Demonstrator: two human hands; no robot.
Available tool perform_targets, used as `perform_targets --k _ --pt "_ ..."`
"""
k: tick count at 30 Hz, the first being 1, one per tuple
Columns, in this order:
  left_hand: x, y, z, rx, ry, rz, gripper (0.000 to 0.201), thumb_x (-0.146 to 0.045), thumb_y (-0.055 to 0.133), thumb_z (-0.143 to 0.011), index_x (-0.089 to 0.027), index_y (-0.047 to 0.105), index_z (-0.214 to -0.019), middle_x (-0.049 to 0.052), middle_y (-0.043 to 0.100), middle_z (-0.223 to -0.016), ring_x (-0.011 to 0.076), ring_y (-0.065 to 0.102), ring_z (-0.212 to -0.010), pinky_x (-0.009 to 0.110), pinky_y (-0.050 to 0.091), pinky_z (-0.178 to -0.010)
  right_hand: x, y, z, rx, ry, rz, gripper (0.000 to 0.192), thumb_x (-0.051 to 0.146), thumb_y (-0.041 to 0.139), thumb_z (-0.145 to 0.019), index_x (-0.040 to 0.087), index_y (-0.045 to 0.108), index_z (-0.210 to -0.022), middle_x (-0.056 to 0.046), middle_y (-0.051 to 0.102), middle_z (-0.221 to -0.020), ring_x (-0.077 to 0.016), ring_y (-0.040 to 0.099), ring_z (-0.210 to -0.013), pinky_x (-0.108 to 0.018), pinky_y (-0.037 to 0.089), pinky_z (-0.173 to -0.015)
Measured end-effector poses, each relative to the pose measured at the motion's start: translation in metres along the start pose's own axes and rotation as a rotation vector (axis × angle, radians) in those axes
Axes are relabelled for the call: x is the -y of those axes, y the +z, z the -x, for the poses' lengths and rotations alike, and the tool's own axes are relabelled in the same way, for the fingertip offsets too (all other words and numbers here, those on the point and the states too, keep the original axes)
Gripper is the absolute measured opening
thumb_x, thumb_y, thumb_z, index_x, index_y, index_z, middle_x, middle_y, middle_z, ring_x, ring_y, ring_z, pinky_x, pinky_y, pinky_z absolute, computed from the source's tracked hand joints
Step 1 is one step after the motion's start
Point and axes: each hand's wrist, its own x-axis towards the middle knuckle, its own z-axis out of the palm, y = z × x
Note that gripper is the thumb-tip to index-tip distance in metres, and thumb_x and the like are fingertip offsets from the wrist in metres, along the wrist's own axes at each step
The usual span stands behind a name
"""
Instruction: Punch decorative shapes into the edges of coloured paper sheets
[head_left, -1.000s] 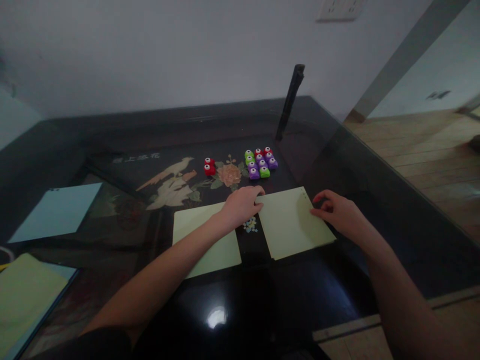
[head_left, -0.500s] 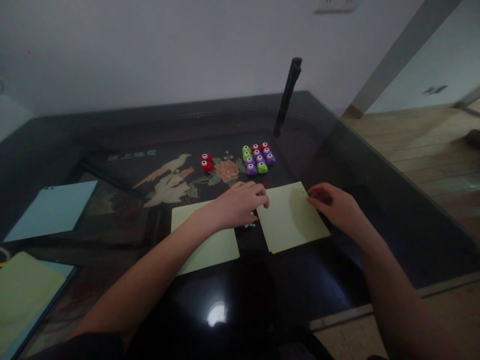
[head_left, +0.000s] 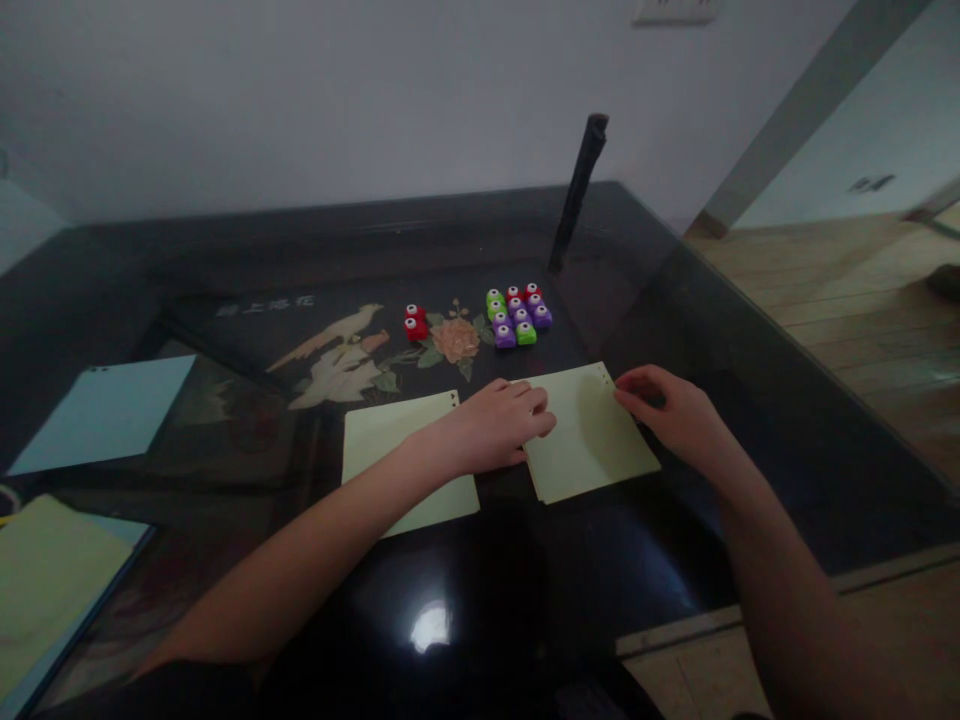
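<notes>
- Fingers of the left hand [head_left: 504,423] lie flat and close together, pressed palm-down on the left edge of the right-hand pale green sheet [head_left: 589,440]; nothing is pinched between them.
- Fingers of the right hand [head_left: 670,413] are curled, their tips resting against the far right corner of that same sheet; whether they pinch the paper's edge or only touch it I cannot tell.
- That right-hand pale green sheet lies flat on the dark glass table [head_left: 465,590], between the two hands, with a row of small punched holes near its far right corner.
- Just left of that sheet, with a narrow gap of table between them, lies a second pale green sheet [head_left: 390,450]; the left forearm crosses over its near right part.
- Beyond the right-hand sheet, farther from the person, stands a tight cluster of small punches [head_left: 517,315] in purple, green and red, each with a white top.
- Left of that cluster, and apart from it, sits a pair of red punches [head_left: 415,321], beside a flower and bird picture under the glass.
- Farther back from the cluster, a dark slanted bar [head_left: 577,190] rises from the table.
- Well to the left of the right-hand sheet lies a light blue sheet [head_left: 105,412].
- At the near left corner, farthest from the right-hand sheet, rests a stack of paper [head_left: 52,590] with a green sheet on top.
</notes>
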Motion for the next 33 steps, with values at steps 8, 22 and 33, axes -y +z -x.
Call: perform_targets --k 8,22,33 --pt "0.000 0.004 -0.001 -0.014 -0.008 -0.025 0.028 -0.026 0.070 -0.079 -0.017 0.058 -0.103 0.008 0.059 -0.110 0.0234 0.053 -0.103 0.032 0.039 -0.080 -0.001 0.000 0.000 0.017 -0.017 0.018 0.019 0.034 0.057 -0.077 0.020 0.062 -0.087 -0.007 0.068 -0.084 -0.0227 0.063 -0.077 -0.037 0.048 -0.070" --pt "0.049 -0.025 0.114 -0.183 -0.516 0.199 0.016 -0.024 0.048 -0.089 -0.019 0.059 -0.099 0.007 0.062 -0.103 0.0224 0.057 -0.099 0.035 0.045 -0.084 0.031 -0.003 -0.002 -0.124 -0.178 -0.017 0.012 0.030 0.057 -0.078 0.020 0.063 -0.081 -0.006 0.067 -0.081 -0.0208 0.063 -0.073 -0.034 0.050 -0.067" --pt "0.047 0.031 0.185 -0.225 -0.797 0.120 0.066 -0.052 0.060 -0.079 -0.016 0.047 -0.133 0.016 0.051 -0.123 0.0333 0.048 -0.115 0.048 0.040 -0.095 0.125 0.079 -0.034 0.356 -0.537 0.180 0.018 0.030 0.067 -0.079 0.017 0.061 -0.090 -0.006 0.063 -0.086 -0.0191 0.057 -0.077 -0.030 0.041 -0.067"
